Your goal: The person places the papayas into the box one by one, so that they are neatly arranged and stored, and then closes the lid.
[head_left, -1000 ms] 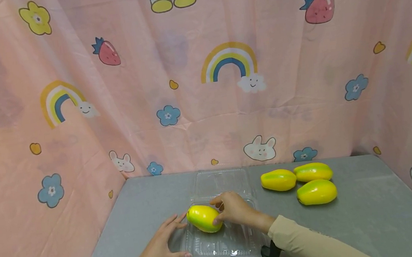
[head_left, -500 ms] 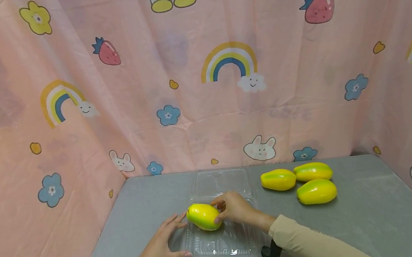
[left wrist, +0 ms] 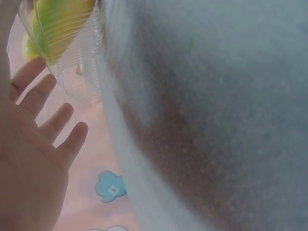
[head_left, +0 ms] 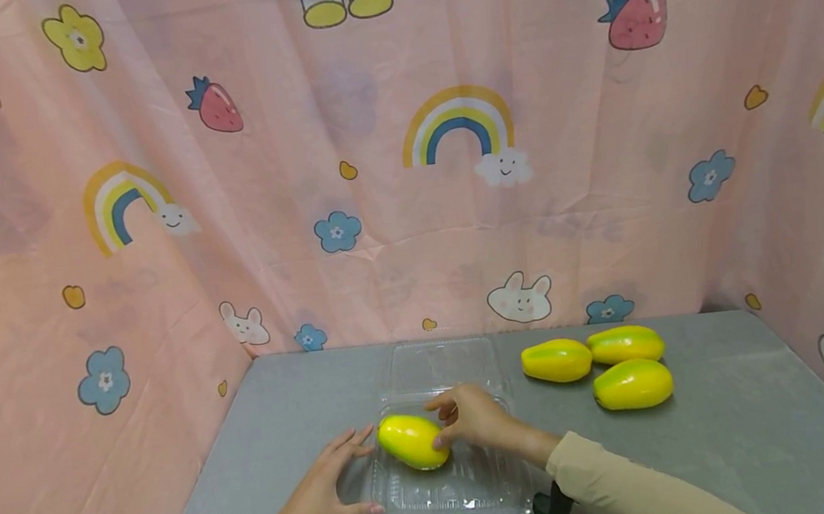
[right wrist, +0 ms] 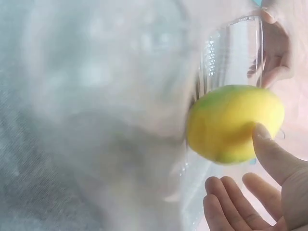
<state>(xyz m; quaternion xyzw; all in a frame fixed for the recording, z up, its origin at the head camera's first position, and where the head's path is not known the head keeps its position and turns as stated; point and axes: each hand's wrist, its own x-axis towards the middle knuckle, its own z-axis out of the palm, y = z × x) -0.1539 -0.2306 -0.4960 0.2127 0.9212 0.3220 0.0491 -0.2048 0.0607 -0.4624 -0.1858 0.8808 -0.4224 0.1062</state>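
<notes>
- Presently our right hand (head_left: 480,417) touches a glossy yellow-green oval fruit (head_left: 410,441) by thumb, fingers loose.
- Left hand (head_left: 321,491): fingers wide beside clear plastic container (head_left: 474,485).
- Fruit likely slick; grip mid-body.

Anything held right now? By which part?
No closed grip shows. The right hand touches the yellow fruit at its right end with the thumb, other fingers off it. The left hand, fingers straight, flanks the clear container.
</notes>
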